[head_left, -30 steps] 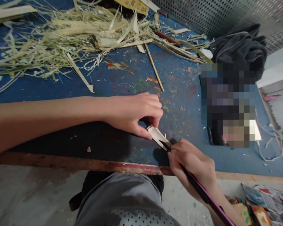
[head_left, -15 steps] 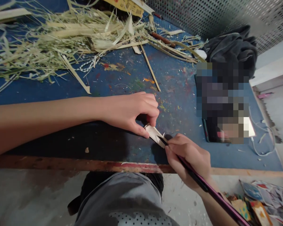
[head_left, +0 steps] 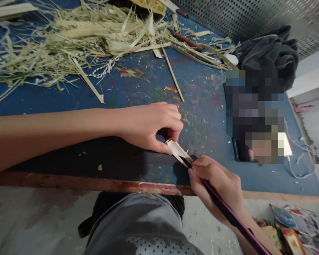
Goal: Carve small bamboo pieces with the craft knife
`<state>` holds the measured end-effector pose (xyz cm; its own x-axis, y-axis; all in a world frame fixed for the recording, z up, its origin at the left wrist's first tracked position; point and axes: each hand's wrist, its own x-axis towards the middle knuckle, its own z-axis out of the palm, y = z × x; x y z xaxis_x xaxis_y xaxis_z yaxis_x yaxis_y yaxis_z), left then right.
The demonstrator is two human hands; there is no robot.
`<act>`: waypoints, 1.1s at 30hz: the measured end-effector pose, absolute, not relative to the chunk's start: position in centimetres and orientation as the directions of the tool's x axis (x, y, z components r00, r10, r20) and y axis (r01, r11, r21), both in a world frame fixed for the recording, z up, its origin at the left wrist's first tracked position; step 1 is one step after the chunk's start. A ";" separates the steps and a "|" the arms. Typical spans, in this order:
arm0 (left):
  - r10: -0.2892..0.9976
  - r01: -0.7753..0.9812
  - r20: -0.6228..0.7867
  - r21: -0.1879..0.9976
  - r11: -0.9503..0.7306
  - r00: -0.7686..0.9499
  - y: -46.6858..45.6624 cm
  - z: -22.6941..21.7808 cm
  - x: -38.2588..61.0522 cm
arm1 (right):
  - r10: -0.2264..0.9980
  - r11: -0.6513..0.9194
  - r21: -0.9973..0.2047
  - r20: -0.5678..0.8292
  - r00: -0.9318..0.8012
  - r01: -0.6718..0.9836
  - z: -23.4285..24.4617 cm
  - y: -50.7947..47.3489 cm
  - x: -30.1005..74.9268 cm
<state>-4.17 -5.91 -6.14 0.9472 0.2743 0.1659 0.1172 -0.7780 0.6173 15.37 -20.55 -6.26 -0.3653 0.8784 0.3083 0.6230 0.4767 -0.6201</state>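
My left hand [head_left: 162,125] pinches the upper end of a small pale flat strip [head_left: 177,148] between thumb and forefinger, close over the blue tabletop. In my right hand [head_left: 216,177] is a long slim tool with a dark pointed blade and a purple-and-black handle, which looks like a carving knife [head_left: 228,216]. Its dark tip lies against the lower part of the strip, where a thin sliver sticks up at the edge. The handle runs back under my right forearm toward the bottom right.
A heap of pale green plant strips [head_left: 77,42] covers the far left of the blue table [head_left: 202,117]. A thin stick [head_left: 172,74] lies below it. At right are a tablet-like device [head_left: 236,148], partly blurred, a white cable [head_left: 299,175] and bundled dark cloth [head_left: 268,56].
The view has shifted slightly, so most things sit a little farther right. Both hands keep their holds, and the knife tip stays on the strip's lower part.
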 end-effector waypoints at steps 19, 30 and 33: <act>0.163 -0.040 0.216 0.711 -0.702 0.963 -4.6 -6.2 -4.0 | 0.732 0.617 -0.713 0.363 -0.577 0.333 -6.7 -19.9 16.6; 0.114 -0.081 0.235 0.683 -0.725 0.965 -3.7 -7.4 -3.9 | 0.676 0.671 -0.634 0.313 -0.667 0.383 -6.6 -20.1 16.9; 0.117 -0.060 0.217 0.667 -0.742 0.969 -3.9 -7.0 -3.9 | 0.651 0.720 -0.515 0.269 -0.710 0.465 -6.5 -20.4 17.2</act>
